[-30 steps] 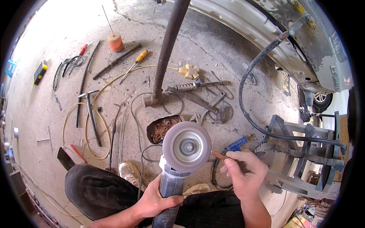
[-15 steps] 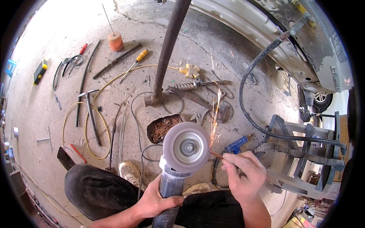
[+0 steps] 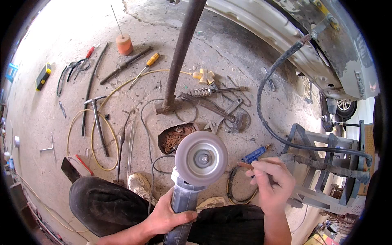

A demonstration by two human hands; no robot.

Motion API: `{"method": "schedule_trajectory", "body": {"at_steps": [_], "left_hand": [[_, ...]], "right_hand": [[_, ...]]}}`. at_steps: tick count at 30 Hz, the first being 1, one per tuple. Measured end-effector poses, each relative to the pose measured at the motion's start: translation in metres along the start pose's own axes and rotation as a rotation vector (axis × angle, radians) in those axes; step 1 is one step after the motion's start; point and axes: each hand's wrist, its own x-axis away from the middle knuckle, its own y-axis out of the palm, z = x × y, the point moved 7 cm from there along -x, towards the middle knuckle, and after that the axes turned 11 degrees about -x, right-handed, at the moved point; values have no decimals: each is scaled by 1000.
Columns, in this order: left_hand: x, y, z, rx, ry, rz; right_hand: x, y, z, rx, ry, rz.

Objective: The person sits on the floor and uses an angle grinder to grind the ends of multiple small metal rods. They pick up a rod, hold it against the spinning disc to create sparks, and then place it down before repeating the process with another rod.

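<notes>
My left hand (image 3: 168,214) is wrapped round the dark body of an angle grinder (image 3: 183,203) in front of my knees. Its round disc (image 3: 192,173) faces up; the blur suggests it is spinning. To the right of the disc, and apart from it, my right hand (image 3: 274,181) pinches a small reddish-brown metal piece (image 3: 246,165) between thumb and fingers. Just beyond the grinder lies a container (image 3: 159,141) filled with small rusty pieces (image 3: 174,139) of the same colour. No sparks show at the disc.
An upright metal pole (image 3: 183,53) stands ahead. A blue air tool (image 3: 254,154) lies beyond my right hand, near a grey metal frame (image 3: 322,163) and a thick black hose (image 3: 261,102). A hammer (image 3: 98,126), yellow-handled screwdriver (image 3: 152,60) and adjustable wrench (image 3: 214,124) lie about. Cables loop across the floor.
My right hand has drawn the metal piece away from the disc to the right. The stream of sparks has stopped. My left hand and the grinder stay in place.
</notes>
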Motion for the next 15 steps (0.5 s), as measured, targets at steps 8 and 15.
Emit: {"method": "schedule_trajectory", "body": {"at_steps": [8,15], "left_hand": [[0,-1,-3,4,-9,6],[1,-1,4,-57,26,36]], "right_hand": [[4,-2,7,-28,11,-15],[5,-2,1,37,68,21]]}}
